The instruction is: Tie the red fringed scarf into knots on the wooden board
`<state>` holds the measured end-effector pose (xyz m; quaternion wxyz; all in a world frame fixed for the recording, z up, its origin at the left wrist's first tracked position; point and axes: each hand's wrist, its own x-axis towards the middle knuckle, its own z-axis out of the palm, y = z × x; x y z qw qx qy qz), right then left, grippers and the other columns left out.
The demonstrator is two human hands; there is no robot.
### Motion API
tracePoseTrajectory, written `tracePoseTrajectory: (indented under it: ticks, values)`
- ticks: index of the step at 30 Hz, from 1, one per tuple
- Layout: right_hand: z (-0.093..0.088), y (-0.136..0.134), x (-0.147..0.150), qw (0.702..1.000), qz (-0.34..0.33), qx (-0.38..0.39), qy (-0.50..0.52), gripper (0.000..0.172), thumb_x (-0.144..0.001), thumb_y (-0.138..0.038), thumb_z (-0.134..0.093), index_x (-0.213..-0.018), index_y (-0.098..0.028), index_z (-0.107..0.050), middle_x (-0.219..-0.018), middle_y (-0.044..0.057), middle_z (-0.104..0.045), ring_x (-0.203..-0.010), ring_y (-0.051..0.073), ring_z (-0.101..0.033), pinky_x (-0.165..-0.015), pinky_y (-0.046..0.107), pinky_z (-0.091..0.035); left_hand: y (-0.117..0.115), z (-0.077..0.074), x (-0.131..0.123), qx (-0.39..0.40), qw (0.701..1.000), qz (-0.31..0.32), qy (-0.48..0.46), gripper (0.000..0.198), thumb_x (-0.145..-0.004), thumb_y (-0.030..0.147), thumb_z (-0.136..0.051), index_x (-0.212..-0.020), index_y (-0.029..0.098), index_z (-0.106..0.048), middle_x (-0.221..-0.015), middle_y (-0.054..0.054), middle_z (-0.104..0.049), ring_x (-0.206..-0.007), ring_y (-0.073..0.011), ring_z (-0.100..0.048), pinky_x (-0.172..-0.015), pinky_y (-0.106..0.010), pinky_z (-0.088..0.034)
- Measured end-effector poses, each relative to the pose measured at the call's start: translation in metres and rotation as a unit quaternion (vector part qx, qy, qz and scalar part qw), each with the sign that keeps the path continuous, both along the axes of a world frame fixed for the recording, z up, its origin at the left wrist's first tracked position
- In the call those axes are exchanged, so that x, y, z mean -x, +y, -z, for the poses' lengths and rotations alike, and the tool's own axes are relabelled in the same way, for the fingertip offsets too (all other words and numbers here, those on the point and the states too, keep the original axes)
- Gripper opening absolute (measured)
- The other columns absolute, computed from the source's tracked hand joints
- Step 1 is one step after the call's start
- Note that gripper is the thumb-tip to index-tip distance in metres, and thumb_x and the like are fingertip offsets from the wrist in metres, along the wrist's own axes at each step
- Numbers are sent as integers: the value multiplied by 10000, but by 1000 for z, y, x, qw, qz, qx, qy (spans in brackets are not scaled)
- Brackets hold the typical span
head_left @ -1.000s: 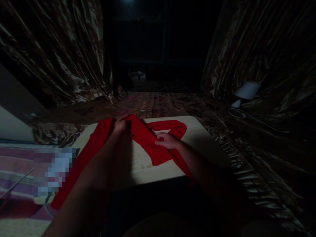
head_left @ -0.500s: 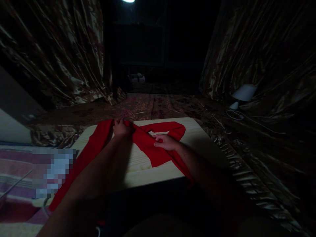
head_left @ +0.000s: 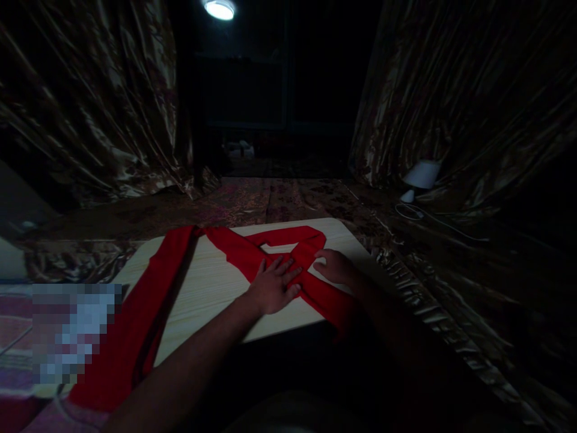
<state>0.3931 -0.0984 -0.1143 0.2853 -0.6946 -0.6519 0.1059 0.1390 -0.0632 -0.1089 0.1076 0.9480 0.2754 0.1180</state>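
A long red strip of cloth (head_left: 162, 282), which looks like a scarf, lies in bends and crosses itself on a pale wooden tabletop (head_left: 211, 285). Its left length runs off the near left edge, and another part hangs toward the near right edge. My left hand (head_left: 273, 287) rests flat on the crossing, fingers spread. To the right, beside the cloth's bend, is my right hand (head_left: 337, 266); its fingers are bent, thumb and forefinger apart, with nothing visible between them. The shadowed far side of this hand is hard to make out.
Patterned curtains (head_left: 135, 120) hang on both sides of a dark window. A small white lamp (head_left: 422, 174) with a cord stands at the back right. A striped cloth (head_left: 15, 337) lies at left, beside a blurred-out patch. Patterned fabric surrounds the table.
My left hand has left the cloth's upper left bend and moved right and nearer, flattening on the crossing. My right hand has let go of the cloth and shifted right. The view has turned slightly.
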Motion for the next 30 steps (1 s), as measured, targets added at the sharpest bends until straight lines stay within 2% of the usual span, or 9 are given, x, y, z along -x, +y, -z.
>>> tracePoseTrajectory:
  ticks: [3,5,9,15,18,20,22,25,30]
  values:
    - [8,-5,-3,999,-41,-5,-19,443,-756,-268,-717,-1184,-152,-707,-1300,178,-654,-1216,332,-599,-1065,439,-441,9,2,1,-13,1000,-13,15,588,-948,603,-362,-1491,394,-442,-1594,-52,-369,-1489,-389,-240,-1131,-720,-149]
    - [12,1,-2,996,-79,-27,-15,497,-766,-265,-710,-1249,-151,-679,-1381,166,-601,-1320,308,-526,-1134,427,-381,15,1,2,-18,999,-19,24,586,-944,585,-379,-1490,382,-448,-1589,-49,-377,-1484,-388,-254,-1128,-717,-169]
    - [19,17,-1,994,-97,-51,-10,484,-780,-255,-694,-1258,-179,-677,-1387,144,-600,-1344,295,-503,-1153,467,-348,15,1,3,-34,999,-29,21,585,-943,573,-384,-1484,363,-466,-1584,-48,-387,-1476,-389,-271,-1136,-699,-184]
    - [25,23,-13,990,-129,-48,22,503,-725,-237,-749,-1223,-197,-690,-1392,129,-599,-1351,284,-498,-1154,456,-336,-14,5,-4,-28,998,-55,8,645,-925,638,-381,-1506,363,-432,-1573,-60,-408,-1471,-408,-273,-1139,-700,-188]
    - [12,15,-21,991,-121,7,61,353,-760,-246,-720,-1107,-186,-724,-1281,113,-675,-1223,252,-604,-1058,386,-441,-26,3,-8,-22,998,-63,14,663,-922,651,-377,-1513,353,-422,-1584,-67,-388,-1476,-410,-256,-1132,-711,-189]
    - [-3,4,-25,991,-103,61,56,218,-811,-258,-663,-996,-170,-734,-1096,93,-742,-1035,224,-679,-932,334,-504,-33,2,-10,-27,997,-74,16,660,-927,646,-368,-1513,347,-419,-1590,-55,-381,-1487,-395,-234,-1144,-698,-179]
    - [-18,-13,-25,991,-81,107,26,162,-821,-265,-638,-904,-155,-724,-927,78,-754,-863,202,-686,-794,290,-517,-39,2,-11,-33,996,-83,18,657,-934,641,-353,-1515,341,-416,-1597,-41,-371,-1495,-383,-218,-1153,-689,-166]
    - [-33,-42,-23,984,-62,165,-20,188,-785,-317,-672,-885,-161,-703,-878,67,-737,-772,189,-655,-663,259,-472,-46,2,-13,-37,995,-92,17,664,-934,646,-341,-1518,338,-412,-1601,-40,-362,-1496,-383,-215,-1155,-689,-159]
    - [-41,-72,-21,962,-80,259,-35,391,-676,-402,-761,-980,-177,-664,-926,49,-708,-774,188,-623,-597,242,-410,-51,1,-14,-46,994,-102,11,650,-932,643,-347,-1504,347,-433,-1592,-33,-379,-1496,-383,-217,-1143,-698,-183]
